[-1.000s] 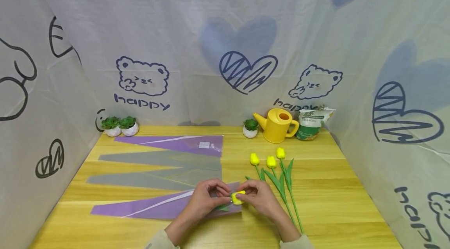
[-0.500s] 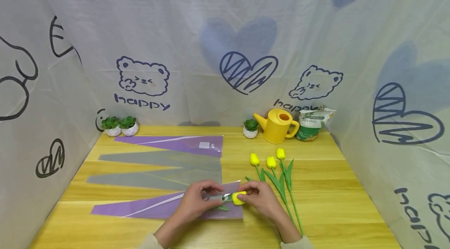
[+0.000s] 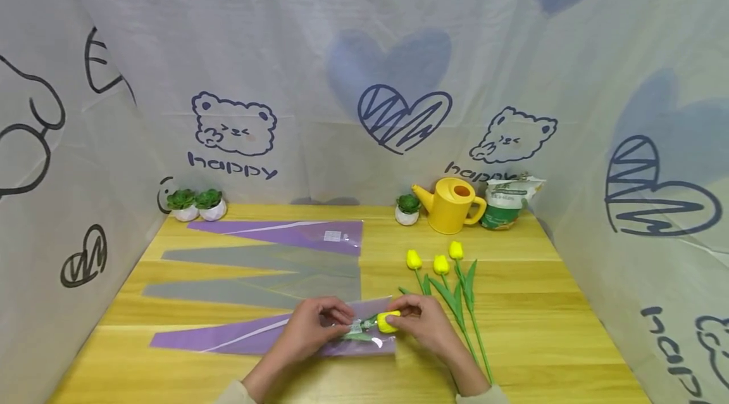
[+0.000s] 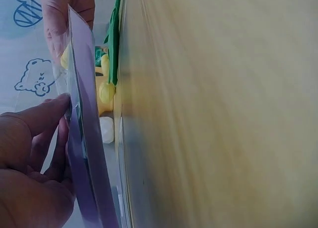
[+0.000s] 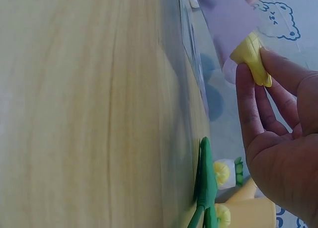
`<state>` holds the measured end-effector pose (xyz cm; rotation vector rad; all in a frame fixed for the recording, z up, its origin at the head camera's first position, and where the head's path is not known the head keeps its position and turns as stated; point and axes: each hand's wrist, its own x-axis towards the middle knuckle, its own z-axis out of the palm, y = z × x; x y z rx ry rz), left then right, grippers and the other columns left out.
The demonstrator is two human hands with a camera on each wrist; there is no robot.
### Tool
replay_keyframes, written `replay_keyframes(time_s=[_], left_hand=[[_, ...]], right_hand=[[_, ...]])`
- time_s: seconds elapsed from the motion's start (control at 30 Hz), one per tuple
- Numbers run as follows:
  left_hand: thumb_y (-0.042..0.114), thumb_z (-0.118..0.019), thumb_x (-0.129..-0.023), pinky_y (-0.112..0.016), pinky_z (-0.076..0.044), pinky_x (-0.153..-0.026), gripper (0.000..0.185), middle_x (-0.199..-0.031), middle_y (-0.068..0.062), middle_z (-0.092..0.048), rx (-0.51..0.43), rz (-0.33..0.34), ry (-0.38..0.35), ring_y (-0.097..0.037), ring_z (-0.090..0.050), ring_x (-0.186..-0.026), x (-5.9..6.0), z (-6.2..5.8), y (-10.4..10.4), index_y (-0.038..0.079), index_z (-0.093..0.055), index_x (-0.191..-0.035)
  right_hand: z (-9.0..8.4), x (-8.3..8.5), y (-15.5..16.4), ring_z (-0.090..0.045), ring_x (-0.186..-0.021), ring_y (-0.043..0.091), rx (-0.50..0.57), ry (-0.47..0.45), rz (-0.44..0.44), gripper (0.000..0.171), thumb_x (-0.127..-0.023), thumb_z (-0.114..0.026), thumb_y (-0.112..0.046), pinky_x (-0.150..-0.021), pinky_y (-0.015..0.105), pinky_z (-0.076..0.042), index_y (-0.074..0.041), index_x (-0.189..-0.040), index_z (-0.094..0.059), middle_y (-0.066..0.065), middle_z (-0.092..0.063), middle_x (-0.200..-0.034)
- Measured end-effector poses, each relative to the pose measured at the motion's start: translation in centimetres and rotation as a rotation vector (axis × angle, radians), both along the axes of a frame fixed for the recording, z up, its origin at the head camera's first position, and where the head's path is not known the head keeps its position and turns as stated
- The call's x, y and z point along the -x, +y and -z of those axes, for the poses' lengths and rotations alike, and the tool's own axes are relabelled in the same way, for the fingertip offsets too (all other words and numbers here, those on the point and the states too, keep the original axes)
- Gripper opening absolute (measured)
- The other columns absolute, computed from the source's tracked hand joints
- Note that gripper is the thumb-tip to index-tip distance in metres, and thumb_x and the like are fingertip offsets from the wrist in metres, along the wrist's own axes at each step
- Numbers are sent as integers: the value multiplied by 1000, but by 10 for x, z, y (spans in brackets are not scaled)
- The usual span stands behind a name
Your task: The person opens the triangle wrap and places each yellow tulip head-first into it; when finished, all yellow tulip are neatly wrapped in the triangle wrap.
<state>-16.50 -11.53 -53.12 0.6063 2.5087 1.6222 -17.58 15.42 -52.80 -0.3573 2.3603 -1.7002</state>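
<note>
My right hand (image 3: 418,321) pinches the yellow head of a tulip (image 3: 388,321) at the wide end of a purple cone-shaped flower sleeve (image 3: 245,337) that lies on the wooden table (image 3: 541,334). Its green stem runs left inside the sleeve. My left hand (image 3: 316,327) pinches the sleeve's clear top layer near that opening. The right wrist view shows the tulip head (image 5: 252,59) between my thumb and fingers (image 5: 251,106), with the sleeve (image 5: 226,24) beyond. In the left wrist view my left fingers (image 4: 37,121) hold the sleeve's edge (image 4: 82,138).
Three more yellow tulips (image 3: 438,265) lie right of my hands. Two grey sleeves (image 3: 256,274) and another purple sleeve (image 3: 285,233) lie behind. At the back stand a yellow watering can (image 3: 452,204), a soil bag (image 3: 507,201) and small potted plants (image 3: 196,204). Printed cloth walls enclose the table.
My left hand has slid a little left along the sleeve. The tulip's stem now lies further inside the sleeve, and the head sits at its opening.
</note>
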Motion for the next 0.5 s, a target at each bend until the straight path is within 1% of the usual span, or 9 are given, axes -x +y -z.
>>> replay_keyframes(time_s=[0.13, 0.3, 0.5], left_hand=[[6, -83, -85, -23, -59, -78, 18, -92, 1, -79, -26, -7, -1, -7, -73, -82, 1, 1, 1, 13, -78, -101], [5, -83, -85, -24, -60, -78, 18, -92, -1, -79, -62, -3, -12, -7, -73, -82, 2, 1, 3, 11, -78, -101], [5, -84, -85, -24, -60, -76, 18, -91, -3, -80, -80, -13, -33, -8, -73, -81, 2, 0, 5, 11, -78, -101]], right_hand=[[1, 0, -1, -66, -87, 14, -7, 3, 3, 18, -90, -81, -15, -72, 21, -56, -4, -105, -77, 13, -75, -108], [3, 1, -2, -68, -92, 15, -26, 7, -20, 19, -90, -81, -16, -78, 23, -57, -6, -106, -78, 11, -76, -110], [7, 2, -6, -69, -88, 12, -21, 18, -43, 20, -89, -82, -14, -75, 23, -58, -5, -106, -78, 12, -75, -108]])
